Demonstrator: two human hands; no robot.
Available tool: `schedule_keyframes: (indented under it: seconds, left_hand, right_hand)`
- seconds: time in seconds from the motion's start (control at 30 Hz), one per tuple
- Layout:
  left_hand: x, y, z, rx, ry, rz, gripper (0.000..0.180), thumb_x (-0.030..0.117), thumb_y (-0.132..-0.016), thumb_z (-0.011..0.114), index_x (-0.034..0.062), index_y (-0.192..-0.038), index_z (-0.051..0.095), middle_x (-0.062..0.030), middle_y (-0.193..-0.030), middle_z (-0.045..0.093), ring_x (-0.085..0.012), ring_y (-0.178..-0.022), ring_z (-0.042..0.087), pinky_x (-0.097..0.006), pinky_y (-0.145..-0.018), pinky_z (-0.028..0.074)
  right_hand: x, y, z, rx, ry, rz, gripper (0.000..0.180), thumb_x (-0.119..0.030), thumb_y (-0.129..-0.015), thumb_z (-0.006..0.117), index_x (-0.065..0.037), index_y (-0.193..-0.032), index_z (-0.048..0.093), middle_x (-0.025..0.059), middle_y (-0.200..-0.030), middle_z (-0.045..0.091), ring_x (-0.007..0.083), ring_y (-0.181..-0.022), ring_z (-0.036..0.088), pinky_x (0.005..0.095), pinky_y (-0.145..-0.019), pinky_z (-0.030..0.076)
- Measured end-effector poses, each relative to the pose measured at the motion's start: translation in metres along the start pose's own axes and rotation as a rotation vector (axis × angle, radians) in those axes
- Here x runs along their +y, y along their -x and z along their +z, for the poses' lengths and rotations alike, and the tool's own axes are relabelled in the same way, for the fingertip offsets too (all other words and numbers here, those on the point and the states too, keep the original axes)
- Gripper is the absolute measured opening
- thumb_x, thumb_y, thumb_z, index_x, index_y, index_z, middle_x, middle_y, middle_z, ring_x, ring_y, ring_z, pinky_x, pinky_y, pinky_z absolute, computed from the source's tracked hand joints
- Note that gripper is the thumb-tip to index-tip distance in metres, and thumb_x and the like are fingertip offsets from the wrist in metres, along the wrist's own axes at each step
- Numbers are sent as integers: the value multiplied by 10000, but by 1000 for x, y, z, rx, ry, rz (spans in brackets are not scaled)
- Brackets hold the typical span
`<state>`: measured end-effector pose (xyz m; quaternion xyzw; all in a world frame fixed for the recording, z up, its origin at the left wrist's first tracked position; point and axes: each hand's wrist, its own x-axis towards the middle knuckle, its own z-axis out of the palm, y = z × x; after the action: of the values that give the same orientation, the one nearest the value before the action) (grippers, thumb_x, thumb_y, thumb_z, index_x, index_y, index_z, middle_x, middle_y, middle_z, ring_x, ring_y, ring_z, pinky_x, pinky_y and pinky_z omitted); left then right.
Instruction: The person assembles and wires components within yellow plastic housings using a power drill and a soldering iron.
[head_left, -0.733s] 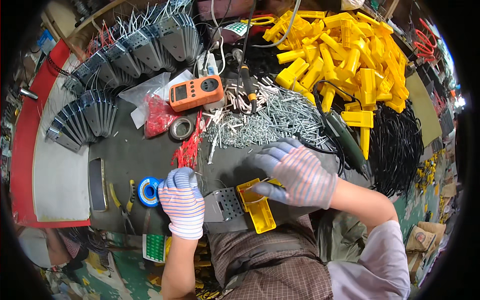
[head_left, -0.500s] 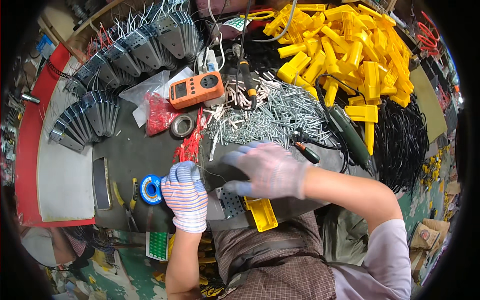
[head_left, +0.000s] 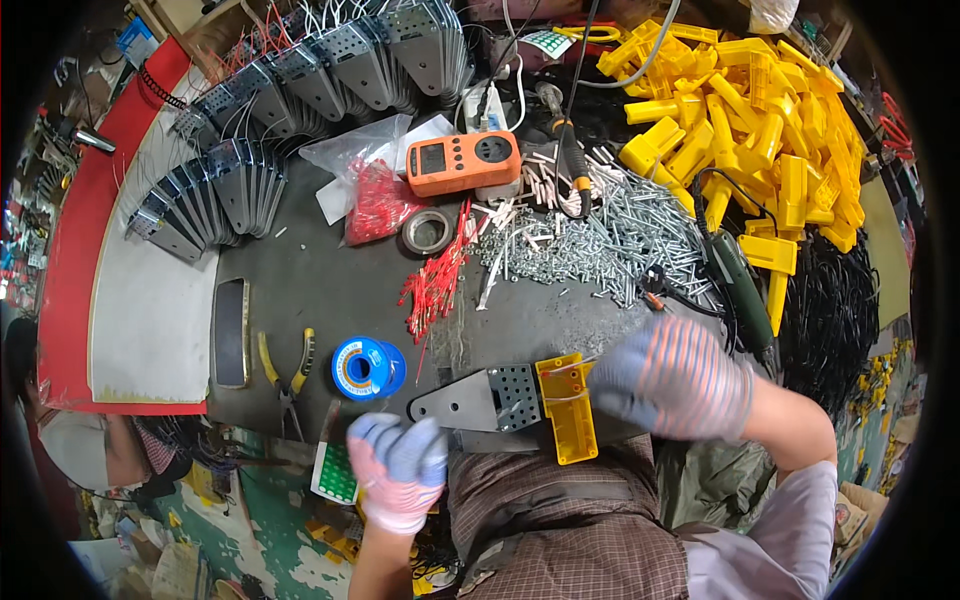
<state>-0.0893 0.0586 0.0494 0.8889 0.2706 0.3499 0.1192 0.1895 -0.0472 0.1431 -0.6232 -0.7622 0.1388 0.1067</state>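
On the table's near edge lies a grey metal bracket [head_left: 455,404] with a perforated end plate [head_left: 516,392]. An open yellow plastic housing [head_left: 569,425] adjoins that plate, with a thin pale wire at its upper part. My right hand [head_left: 675,380], in a striped glove, hovers just right of the housing; motion blurs its fingers, and what they may hold is hidden. A screwdriver's reddish front end [head_left: 654,300] shows just above this hand. My left hand [head_left: 398,470], also gloved, is at the near edge left of the bracket, fingers curled in; their contents cannot be seen.
A blue solder spool [head_left: 368,368] and yellow-handled pliers [head_left: 288,380] lie left of the bracket. Farther back are red leads [head_left: 438,285], a tape roll [head_left: 427,232], an orange meter [head_left: 463,163], screws [head_left: 610,230], yellow housings [head_left: 770,130], a green power tool [head_left: 740,285] and stacked brackets [head_left: 250,185].
My left hand has come off the bracket toward the near edge. My right hand has moved right, uncovering the bracket and housing. The whole view has shifted, so the table things appear farther right.
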Motion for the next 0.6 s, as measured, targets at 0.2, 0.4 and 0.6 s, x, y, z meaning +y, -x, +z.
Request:
schedule_keyframes:
  seconds: [0.2, 0.4, 0.6]
  left_hand:
    - [-25, -23, -22, 546, 536, -754, 221, 208, -987, 461, 11, -965, 558, 16, -674, 423, -71, -628, 402, -289, -759, 446]
    - [-92, -99, -21, 469, 429, -577, 227, 239, -980, 506, 59, -1100, 574, 27, -740, 456, -43, -664, 384, -228, -705, 398]
    - [28, -114, 7, -12, 225, 84, 304, 196, -826, 661, 81, -1104, 622, -137, -1072, 624, -353, -1040, 568, -444, -973, 414]
  right_hand:
    - [-37, -25, 27, -26, -461, -103, 167, -269, -907, 540, -112, -880, 591, 138, -673, 593, 343, -651, 620, 452, -598, 494]
    - [-28, -72, 15, 194, -705, 32, 213, -258, -917, 545, -51, -903, 591, 179, -726, 604, 396, -712, 601, 446, -622, 477]
    - [-13, -40, 1, 302, -585, 228, 228, -244, -922, 549, -22, -944, 593, 216, -825, 600, 410, -798, 598, 438, -660, 482]
